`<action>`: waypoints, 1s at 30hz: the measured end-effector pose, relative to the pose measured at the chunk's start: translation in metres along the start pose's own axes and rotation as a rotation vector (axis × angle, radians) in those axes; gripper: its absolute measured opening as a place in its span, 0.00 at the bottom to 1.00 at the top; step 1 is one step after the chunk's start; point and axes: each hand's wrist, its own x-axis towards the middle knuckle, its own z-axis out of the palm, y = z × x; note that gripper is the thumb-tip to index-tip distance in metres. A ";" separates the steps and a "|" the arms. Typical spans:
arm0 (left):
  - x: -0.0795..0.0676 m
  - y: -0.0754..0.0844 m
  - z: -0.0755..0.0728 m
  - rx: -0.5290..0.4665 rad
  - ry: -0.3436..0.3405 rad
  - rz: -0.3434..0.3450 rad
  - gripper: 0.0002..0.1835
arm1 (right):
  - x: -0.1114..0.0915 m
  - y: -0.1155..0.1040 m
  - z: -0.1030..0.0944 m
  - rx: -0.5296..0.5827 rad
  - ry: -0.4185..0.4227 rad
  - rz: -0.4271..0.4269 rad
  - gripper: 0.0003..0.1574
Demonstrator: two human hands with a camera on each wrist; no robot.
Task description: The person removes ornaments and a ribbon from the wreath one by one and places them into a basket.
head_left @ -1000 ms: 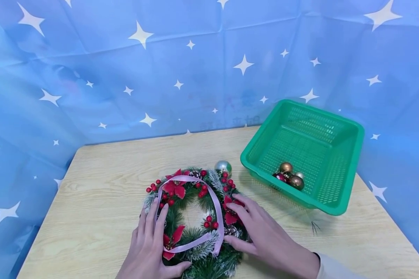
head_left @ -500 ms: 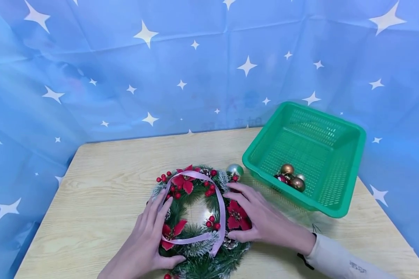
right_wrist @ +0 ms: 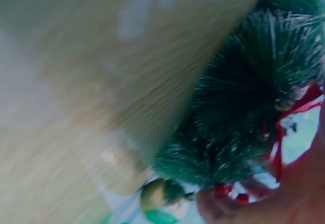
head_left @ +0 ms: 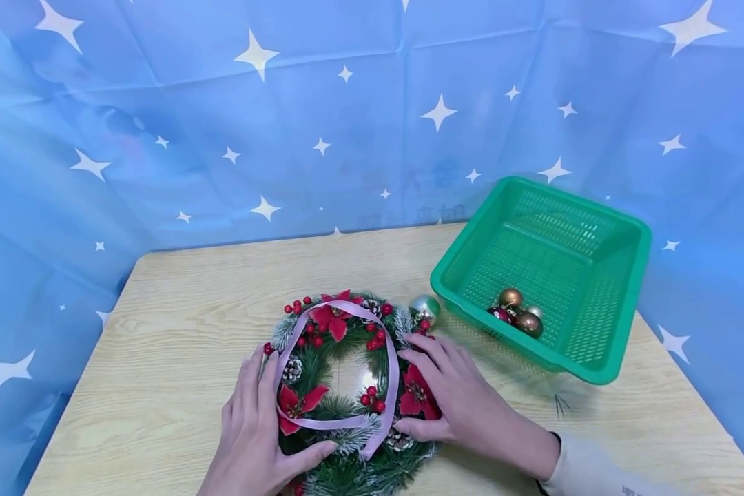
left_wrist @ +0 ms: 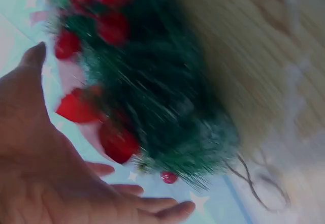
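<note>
A green Christmas wreath lies on the table, trimmed with red poinsettias, berries, pine cones and frosted sprigs. A loop of pale pink ribbon lies across its top. My left hand rests along the wreath's left side, fingers extended and thumb spread toward its front. On the opposite side, my right hand lies over the rim beside a poinsettia, its fingers gently bent and its thumb near a pine cone. A silver and green bauble sits at the wreath's back right edge.
A green plastic basket stands at the back right, with several small baubles inside its near corner. Thin dark strands show in front of it. Behind the wooden table hangs a blue curtain with white stars.
Both hands and the wreath have shifted to the right, then the wreath slightly back left in front. The silver and green bauble has moved right, closer to the basket.
</note>
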 end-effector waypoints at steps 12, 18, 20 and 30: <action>0.002 0.004 0.010 -0.010 -0.098 -0.014 0.80 | -0.012 -0.024 0.007 -0.106 0.041 0.091 0.59; 0.003 -0.001 0.010 -0.031 -0.123 0.028 0.79 | -0.014 -0.015 -0.008 -0.032 0.119 0.072 0.53; 0.004 -0.003 0.008 -0.050 -0.131 0.044 0.79 | -0.012 -0.008 -0.014 0.012 0.168 0.064 0.48; 0.012 -0.017 0.001 -0.122 -0.186 0.110 0.78 | 0.013 0.028 -0.022 0.227 0.175 0.125 0.24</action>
